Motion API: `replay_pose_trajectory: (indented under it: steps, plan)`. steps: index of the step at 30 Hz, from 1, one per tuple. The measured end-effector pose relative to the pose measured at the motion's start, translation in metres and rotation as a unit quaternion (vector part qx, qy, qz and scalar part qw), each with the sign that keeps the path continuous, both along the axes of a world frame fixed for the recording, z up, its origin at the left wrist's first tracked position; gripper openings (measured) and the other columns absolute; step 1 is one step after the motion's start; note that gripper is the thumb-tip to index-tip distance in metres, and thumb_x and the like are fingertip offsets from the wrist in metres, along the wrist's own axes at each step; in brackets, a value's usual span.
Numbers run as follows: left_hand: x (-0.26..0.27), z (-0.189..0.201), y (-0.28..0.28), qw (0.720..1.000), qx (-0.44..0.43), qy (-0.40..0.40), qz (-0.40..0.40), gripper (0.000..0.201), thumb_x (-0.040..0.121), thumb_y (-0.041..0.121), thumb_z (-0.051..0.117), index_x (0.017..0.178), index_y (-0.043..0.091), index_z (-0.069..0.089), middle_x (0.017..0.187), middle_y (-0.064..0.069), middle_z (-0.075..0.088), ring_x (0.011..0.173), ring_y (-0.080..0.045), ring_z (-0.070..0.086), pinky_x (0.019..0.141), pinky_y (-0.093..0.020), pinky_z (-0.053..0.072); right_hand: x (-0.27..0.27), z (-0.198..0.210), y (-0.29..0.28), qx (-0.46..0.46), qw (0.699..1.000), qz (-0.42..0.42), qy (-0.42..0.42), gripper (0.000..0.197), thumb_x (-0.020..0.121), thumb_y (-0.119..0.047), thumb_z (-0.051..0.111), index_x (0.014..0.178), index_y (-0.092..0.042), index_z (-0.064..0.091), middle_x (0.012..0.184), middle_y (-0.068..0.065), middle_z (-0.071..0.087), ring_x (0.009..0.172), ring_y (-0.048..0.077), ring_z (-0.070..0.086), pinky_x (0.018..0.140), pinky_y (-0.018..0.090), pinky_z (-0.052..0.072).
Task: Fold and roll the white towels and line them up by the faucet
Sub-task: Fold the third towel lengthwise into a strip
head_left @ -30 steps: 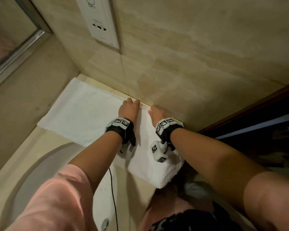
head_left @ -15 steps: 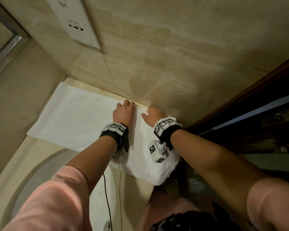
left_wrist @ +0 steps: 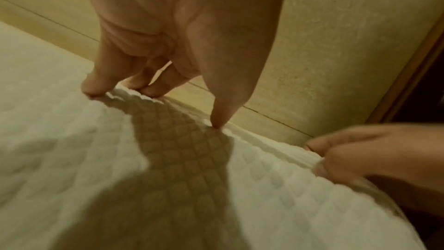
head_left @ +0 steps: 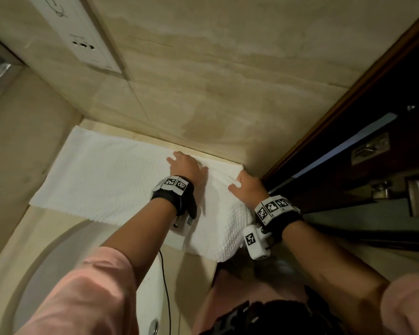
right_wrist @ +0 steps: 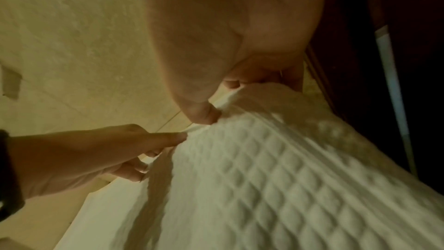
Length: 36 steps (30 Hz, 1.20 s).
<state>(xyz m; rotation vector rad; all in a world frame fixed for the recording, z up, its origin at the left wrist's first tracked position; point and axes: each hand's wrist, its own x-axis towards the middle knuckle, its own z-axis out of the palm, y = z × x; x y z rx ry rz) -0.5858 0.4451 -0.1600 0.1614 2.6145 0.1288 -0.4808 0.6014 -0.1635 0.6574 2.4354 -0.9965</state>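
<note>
One white waffle towel lies spread flat on the beige counter, its long far edge against the wall. Both hands are at its far right end. My left hand has its thumb on top and its fingers curled over the far edge, pinching it. My right hand pinches the same edge nearer the right corner, thumb against fingers. The towel is lifted and creased between the hands. Its right end hangs over the counter's front. No faucet is in view.
A white socket panel is on the tiled wall above the towel. The round white sink basin lies in front of it, with a thin black cable hanging over it. A dark wooden door frame closes the right side.
My right hand has slid right along the far edge toward the corner, away from the left hand. The towel between the hands has lifted into a crease. The head camera has panned right.
</note>
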Motion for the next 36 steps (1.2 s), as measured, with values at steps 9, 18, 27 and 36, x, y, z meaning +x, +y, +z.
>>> replay_pose_trajectory:
  steps: [9,18,27,36]
  plan:
    - [0.007,-0.007,0.008,0.999,0.011,0.002,0.046,0.096,0.085,0.063,0.049,0.143,-0.009,0.022,0.149,-0.022,0.013,0.137,-0.049,0.013,0.109,-0.051,0.033,0.026,-0.004,0.013,0.057,0.998,0.003,0.027,0.011,0.091,-0.007,0.044,0.081,-0.004,0.043,0.101,0.032,0.059,0.094,0.043,0.058,0.071,0.037,0.042]
    - [0.012,-0.003,0.017,0.998,-0.007,-0.008,0.058,0.102,0.084,0.07,0.042,0.148,-0.005,0.013,0.155,-0.02,0.001,0.141,-0.049,-0.001,0.117,-0.05,0.018,0.013,-0.002,0.026,-0.029,0.972,-0.232,0.035,0.025,0.093,-0.017,0.04,0.076,-0.005,0.053,0.084,0.015,0.052,0.08,0.029,0.047,0.068,0.03,0.034]
    - [0.018,-0.003,0.03,0.996,-0.025,0.001,0.086,0.103,0.086,0.071,0.038,0.148,-0.006,0.009,0.156,-0.022,-0.003,0.141,-0.049,-0.004,0.118,-0.05,0.012,0.017,-0.031,0.028,-0.069,0.95,-0.278,0.124,0.032,0.093,-0.021,0.051,0.068,0.0,0.053,0.061,0.009,0.046,0.059,0.022,0.043,0.057,0.028,0.032]
    - [0.018,-0.008,0.035,0.994,-0.03,0.007,0.103,0.103,0.086,0.072,0.035,0.148,-0.006,0.01,0.156,-0.022,-0.001,0.141,-0.05,-0.004,0.117,-0.051,0.011,0.008,-0.047,0.027,-0.196,0.892,-0.385,0.131,0.054,0.092,-0.031,0.061,0.047,-0.015,0.035,0.033,-0.013,0.03,0.038,0.002,0.031,0.046,0.022,0.027]
